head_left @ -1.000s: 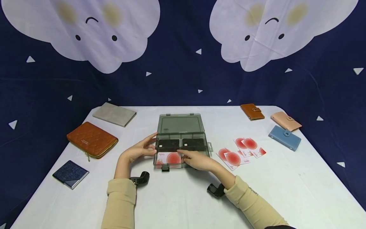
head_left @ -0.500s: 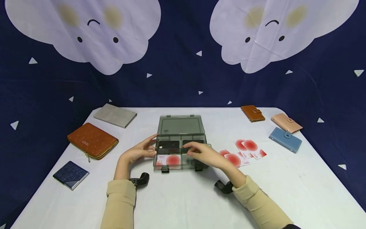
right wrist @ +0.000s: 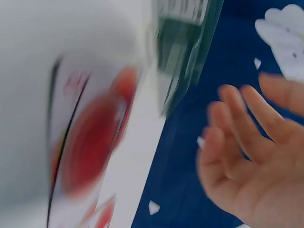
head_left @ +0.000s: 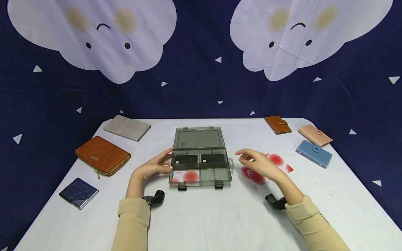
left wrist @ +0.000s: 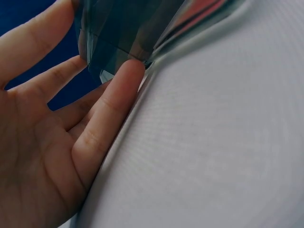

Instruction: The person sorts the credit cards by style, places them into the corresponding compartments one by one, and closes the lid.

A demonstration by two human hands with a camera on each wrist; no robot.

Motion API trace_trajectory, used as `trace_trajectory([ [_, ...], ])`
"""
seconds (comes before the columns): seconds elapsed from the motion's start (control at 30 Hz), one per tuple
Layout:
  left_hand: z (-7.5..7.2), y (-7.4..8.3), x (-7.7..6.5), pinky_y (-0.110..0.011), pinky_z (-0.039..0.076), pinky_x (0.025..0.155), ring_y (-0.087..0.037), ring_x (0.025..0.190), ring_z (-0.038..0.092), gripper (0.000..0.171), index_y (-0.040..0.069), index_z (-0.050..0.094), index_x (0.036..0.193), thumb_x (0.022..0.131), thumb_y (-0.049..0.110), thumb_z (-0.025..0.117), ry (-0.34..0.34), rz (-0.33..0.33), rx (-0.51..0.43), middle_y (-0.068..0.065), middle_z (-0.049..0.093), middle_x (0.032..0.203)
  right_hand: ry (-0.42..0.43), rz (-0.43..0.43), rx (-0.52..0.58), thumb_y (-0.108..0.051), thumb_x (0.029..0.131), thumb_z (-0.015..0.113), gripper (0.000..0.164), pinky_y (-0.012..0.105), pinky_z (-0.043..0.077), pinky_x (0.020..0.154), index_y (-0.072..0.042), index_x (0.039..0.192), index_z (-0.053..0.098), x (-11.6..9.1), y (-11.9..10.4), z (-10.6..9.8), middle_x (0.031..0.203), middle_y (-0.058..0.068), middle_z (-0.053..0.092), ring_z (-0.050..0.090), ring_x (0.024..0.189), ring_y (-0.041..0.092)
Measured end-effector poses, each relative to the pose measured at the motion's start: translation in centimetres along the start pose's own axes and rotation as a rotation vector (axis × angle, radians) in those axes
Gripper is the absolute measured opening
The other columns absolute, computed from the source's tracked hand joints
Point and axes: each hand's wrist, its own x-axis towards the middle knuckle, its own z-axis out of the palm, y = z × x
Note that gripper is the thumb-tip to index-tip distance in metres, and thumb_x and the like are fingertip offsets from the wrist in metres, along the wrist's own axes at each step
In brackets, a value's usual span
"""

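A translucent grey-green plastic box (head_left: 215, 175) lies with its lid (head_left: 199, 137) swung back, at the middle of the table. Its back compartments hold black chip cards (head_left: 186, 160). A white card with a red circle (head_left: 186, 176) lies in the front left compartment. My left hand (head_left: 152, 166) rests its extended fingers and thumb against the box's left wall; the left wrist view shows this contact. My right hand (head_left: 259, 164) is off the box's right side, above several loose red-and-white cards (head_left: 275, 159), partly hiding them. Between its loosely bent fingers there is nothing.
At left lie a grey wallet (head_left: 127, 127), a brown zip wallet (head_left: 102, 156) and a dark blue cardholder (head_left: 78, 192). At right are a brown cardholder (head_left: 277, 124), a pink cardholder (head_left: 315, 134) and a blue cardholder (head_left: 314, 153). A navy cloth (head_left: 201, 87) hangs behind.
My right hand has left the red-and-white card in the box and moved right, over the loose cards. That card now sits lower in its compartment. My left hand stays at the box.
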Motion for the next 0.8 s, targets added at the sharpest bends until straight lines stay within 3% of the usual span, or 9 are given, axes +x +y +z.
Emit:
trace_trajectory([
  [0.17,0.0,-0.1,0.0,-0.034,0.041,0.087,-0.019,0.106,0.044,0.088,0.019,0.010,0.150,0.083,0.009,0.066,0.002,-0.005,0.003,-0.020,0.009,0.152,-0.160,0.039,-0.184,-0.009,0.078,0.070,0.055,0.050,0.043,0.087,0.002,0.128,0.049,-0.9,1.5,-1.1,0.120,0.024,0.052,0.049,0.107,0.037],
  [0.27,0.0,0.0,0.0,-0.033,0.042,0.086,-0.019,0.106,0.045,0.088,0.019,0.010,0.150,0.083,0.009,0.066,0.002,-0.004,0.002,-0.020,0.009,0.152,-0.196,0.060,-0.354,-0.008,0.064,0.080,0.069,0.052,0.043,0.082,-0.004,0.127,0.051,-1.2,2.0,-1.4,0.116,0.020,0.051,0.046,0.104,0.037],
  [0.37,0.0,0.0,0.0,-0.033,0.042,0.085,-0.018,0.104,0.046,0.088,0.018,0.009,0.150,0.083,0.008,0.065,-0.001,0.000,-0.008,-0.021,0.009,0.152,-0.202,0.068,-0.474,-0.005,0.053,0.082,0.075,0.054,0.040,0.077,-0.008,0.122,0.053,-1.2,2.5,-1.6,0.113,0.016,0.050,0.043,0.101,0.035],
  [0.6,0.0,0.0,0.0,-0.031,0.044,0.084,-0.016,0.103,0.048,0.088,0.018,0.008,0.150,0.083,0.005,0.064,-0.014,0.012,-0.028,-0.022,0.008,0.152,-0.233,0.044,-0.488,-0.003,0.056,0.080,0.065,0.049,0.039,0.077,-0.008,0.115,0.056,-0.2,3.7,-1.9,0.107,0.010,0.054,0.044,0.100,0.033],
  [0.8,0.0,0.0,0.0,-0.031,0.043,0.083,-0.016,0.101,0.047,0.087,0.018,0.009,0.150,0.083,0.007,0.064,-0.007,0.010,-0.017,-0.021,0.008,0.152,-0.255,0.088,-0.472,-0.005,0.058,0.082,0.060,0.041,0.036,0.072,-0.009,0.112,0.057,0.9,4.0,-2.1,0.102,0.007,0.057,0.046,0.094,0.027],
])
